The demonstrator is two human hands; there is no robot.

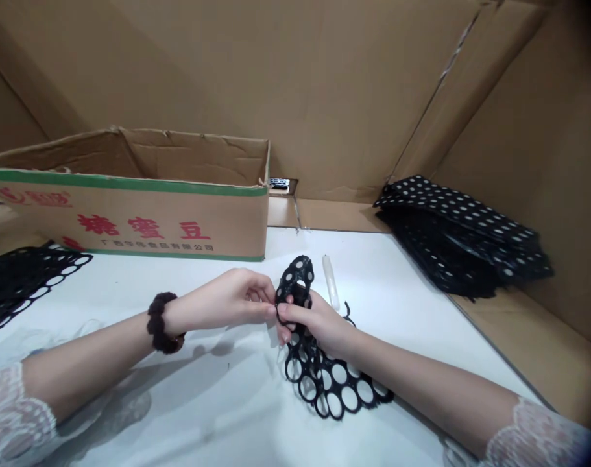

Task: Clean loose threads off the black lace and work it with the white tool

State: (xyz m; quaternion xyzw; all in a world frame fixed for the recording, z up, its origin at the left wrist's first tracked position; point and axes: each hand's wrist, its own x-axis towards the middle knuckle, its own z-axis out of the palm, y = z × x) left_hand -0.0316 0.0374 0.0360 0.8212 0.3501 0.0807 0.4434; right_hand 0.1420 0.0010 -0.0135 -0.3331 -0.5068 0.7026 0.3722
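Note:
Black lace fabric (341, 389) with round holes hangs from my right hand (322, 321), its lower part spread on the white table. Thumb and fingers of that hand are closed on the fabric, and a bunched end stands up above them. My left hand (249, 298) meets it from the left, its thumb and fingertips pinched at the fabric's edge. Whatever small bit lies between those left fingertips is hidden. Just behind my right hand lies a slim, whitish translucent tool (331, 282), whose kind I cannot make out.
A cardboard box (227, 224) with a green rim and red lettering stands at the back left. More black holed lace (23, 279) lies at the left edge. Folded black dotted fabric (460, 227) is piled at the right. Cardboard walls (324, 84) enclose the white table (217, 402).

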